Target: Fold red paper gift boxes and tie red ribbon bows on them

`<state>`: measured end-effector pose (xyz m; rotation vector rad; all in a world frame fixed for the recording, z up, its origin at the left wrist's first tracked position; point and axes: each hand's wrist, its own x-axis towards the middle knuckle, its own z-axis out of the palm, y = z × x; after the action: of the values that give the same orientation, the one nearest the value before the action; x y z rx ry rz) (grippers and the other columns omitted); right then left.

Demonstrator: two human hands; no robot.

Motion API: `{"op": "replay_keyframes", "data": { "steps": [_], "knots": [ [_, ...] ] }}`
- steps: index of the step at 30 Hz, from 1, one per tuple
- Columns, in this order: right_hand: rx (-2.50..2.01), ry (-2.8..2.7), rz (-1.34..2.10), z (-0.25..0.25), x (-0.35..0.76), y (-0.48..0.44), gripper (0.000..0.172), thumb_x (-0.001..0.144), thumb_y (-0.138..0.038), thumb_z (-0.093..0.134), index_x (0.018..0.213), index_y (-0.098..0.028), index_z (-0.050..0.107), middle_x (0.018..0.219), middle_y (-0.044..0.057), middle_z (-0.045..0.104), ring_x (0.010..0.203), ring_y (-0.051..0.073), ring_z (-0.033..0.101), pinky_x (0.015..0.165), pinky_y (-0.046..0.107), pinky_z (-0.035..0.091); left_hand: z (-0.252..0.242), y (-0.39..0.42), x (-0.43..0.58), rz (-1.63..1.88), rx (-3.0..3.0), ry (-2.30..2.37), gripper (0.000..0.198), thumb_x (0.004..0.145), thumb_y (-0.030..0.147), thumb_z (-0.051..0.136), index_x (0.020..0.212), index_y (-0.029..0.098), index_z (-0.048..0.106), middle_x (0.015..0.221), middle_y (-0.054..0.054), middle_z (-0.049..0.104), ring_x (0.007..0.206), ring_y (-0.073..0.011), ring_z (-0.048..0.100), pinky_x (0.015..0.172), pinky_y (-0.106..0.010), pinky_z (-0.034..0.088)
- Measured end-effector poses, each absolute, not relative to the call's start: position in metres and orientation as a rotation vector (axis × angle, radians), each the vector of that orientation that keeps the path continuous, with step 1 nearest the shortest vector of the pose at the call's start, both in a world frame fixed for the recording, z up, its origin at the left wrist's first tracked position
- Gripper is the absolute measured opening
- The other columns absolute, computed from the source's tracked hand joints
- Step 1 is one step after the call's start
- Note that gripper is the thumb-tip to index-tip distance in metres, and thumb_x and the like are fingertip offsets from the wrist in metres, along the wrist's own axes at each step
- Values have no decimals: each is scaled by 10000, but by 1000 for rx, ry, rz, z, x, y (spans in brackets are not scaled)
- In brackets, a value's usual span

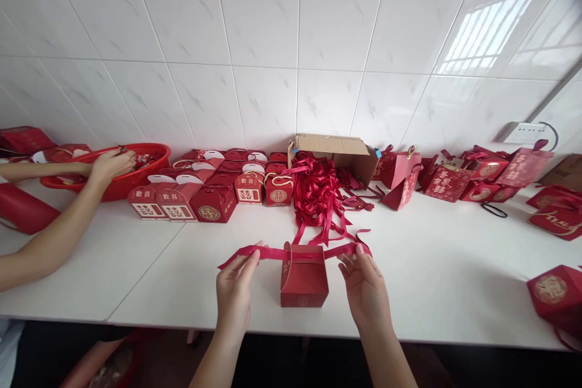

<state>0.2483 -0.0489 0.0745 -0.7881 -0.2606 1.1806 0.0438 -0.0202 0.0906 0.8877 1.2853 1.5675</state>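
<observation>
A small red gift box (304,282) stands near the front edge of the white table (431,279). A red ribbon (273,251) runs across its top, stretched out to both sides. My left hand (234,291) pinches the ribbon's left end, left of the box. My right hand (364,285) pinches the right end, right of the box. Behind the box lies a heap of loose red ribbons (318,194).
Several finished red boxes (213,194) stand in rows at the back left, next to an open cardboard carton (336,148). Another person's hand (111,163) reaches into a red basin (131,179) at far left. More red boxes and bags (454,179) line the right side.
</observation>
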Motion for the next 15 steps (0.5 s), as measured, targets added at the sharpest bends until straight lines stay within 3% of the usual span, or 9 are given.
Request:
{"op": "replay_keyframes", "data": {
  "steps": [9,15],
  "knots": [
    [-875,-373,1090,82,251,-48,176,714,-356,764,658,-221,666,656,-22,649,681,149,625,705,290,483,90,-19,44,1571,876,1285,297,676,391,753,874,170,766,962,-72,756,1031,-257,630,834,-318,498],
    [-1044,-570,877,86,264,-44,196,667,-375,798,689,-209,697,692,3,642,727,171,572,703,307,462,103,-15,42,1668,920,1233,241,687,367,759,826,170,759,834,-42,743,879,-209,648,812,-299,488]
  ]
}}
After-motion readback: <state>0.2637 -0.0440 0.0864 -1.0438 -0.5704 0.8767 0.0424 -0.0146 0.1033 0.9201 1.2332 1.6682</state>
